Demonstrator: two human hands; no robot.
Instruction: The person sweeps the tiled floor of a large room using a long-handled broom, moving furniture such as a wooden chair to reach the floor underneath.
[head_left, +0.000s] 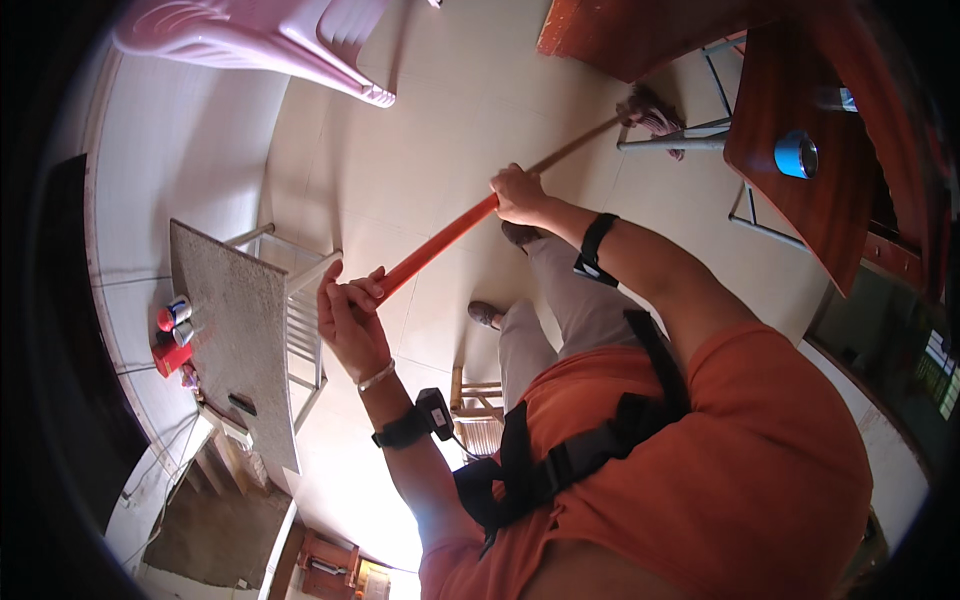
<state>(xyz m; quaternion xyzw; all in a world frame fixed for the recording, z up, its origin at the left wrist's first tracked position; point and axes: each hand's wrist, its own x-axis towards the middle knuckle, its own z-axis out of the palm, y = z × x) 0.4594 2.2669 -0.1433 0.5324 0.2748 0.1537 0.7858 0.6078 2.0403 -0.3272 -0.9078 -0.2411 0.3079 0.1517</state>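
Observation:
A mop with a red handle (442, 244) slants across the floor in front of me. My right hand (519, 195) is wrapped around the middle of the handle. At the upper end, my left hand (354, 319) holds the handle with some of its fingers raised. The mop head (654, 116), a bundle of dark brownish strands, lies on the tiles at the far right. It touches or lies behind a metal leg of the wooden table (757, 150), and part of it is hidden there.
A blue cup (796, 154) stands on the wooden table. To the left is a grey-topped table (232, 337) with a metal frame, bearing cans (178, 311) and a dark flat object (242, 405). A pink plastic chair (300, 37) is at the top; a bamboo chair (480, 420) stands near my legs.

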